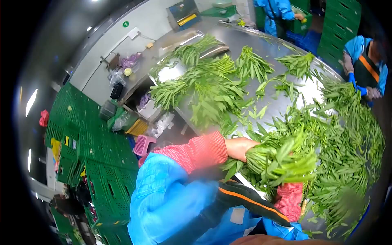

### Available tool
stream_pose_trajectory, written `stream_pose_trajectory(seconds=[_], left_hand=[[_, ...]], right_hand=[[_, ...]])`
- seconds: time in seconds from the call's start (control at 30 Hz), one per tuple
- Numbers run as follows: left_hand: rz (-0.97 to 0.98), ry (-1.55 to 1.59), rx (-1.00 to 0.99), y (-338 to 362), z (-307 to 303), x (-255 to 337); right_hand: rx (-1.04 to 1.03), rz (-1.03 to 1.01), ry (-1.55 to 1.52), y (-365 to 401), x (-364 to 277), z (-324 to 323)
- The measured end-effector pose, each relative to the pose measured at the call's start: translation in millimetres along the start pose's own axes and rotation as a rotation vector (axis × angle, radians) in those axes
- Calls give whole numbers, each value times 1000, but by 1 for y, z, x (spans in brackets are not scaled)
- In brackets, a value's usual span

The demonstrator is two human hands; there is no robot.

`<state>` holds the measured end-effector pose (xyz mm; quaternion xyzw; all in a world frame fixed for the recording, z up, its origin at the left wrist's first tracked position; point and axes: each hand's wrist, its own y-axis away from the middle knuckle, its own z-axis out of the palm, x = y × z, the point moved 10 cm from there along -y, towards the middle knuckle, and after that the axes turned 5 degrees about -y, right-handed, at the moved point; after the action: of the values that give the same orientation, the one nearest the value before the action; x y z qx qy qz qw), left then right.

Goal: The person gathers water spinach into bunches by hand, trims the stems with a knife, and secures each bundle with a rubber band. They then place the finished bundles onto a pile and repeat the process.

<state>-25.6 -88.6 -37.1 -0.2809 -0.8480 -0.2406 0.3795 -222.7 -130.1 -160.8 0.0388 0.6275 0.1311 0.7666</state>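
My left hand [241,148], coming out of a red checked sleeve, is closed round the stems of a bunch of leafy greens [281,159] near the front edge of the metal table [281,100]. The bunch is slightly blurred. My right sleeve [290,198] reaches in below the bunch, but the greens hide my right hand. A large heap of greens [343,163] spreads to the right of the bunch. Beyond my left hand lies another pile of greens [208,90], with a smaller bunch [252,65] at its far side.
Stacked green crates [94,130] stand at the left, near a pink plastic stool [143,145]. A person in blue [279,16] is beyond the table beside a green crate [301,24]. Another person [369,65] with gloves is at the right edge. More green crates [337,30] stand behind.
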Motion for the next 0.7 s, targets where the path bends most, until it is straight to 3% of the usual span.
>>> stream_pose_trajectory(seconds=[0.33, 0.53, 0.6, 0.7], left_hand=[[275, -859, 398, 31, -36, 40], [235, -931, 406, 27, -48, 9], [393, -827, 596, 38, -65, 22], [86, -938, 547, 39, -78, -2]], right_hand=[[-46, 68, 64, 3, 11, 17], [-75, 51, 39, -23, -13, 8], [-79, 44, 28, -37, -29, -10], [-107, -57, -202, -25, -67, -39]])
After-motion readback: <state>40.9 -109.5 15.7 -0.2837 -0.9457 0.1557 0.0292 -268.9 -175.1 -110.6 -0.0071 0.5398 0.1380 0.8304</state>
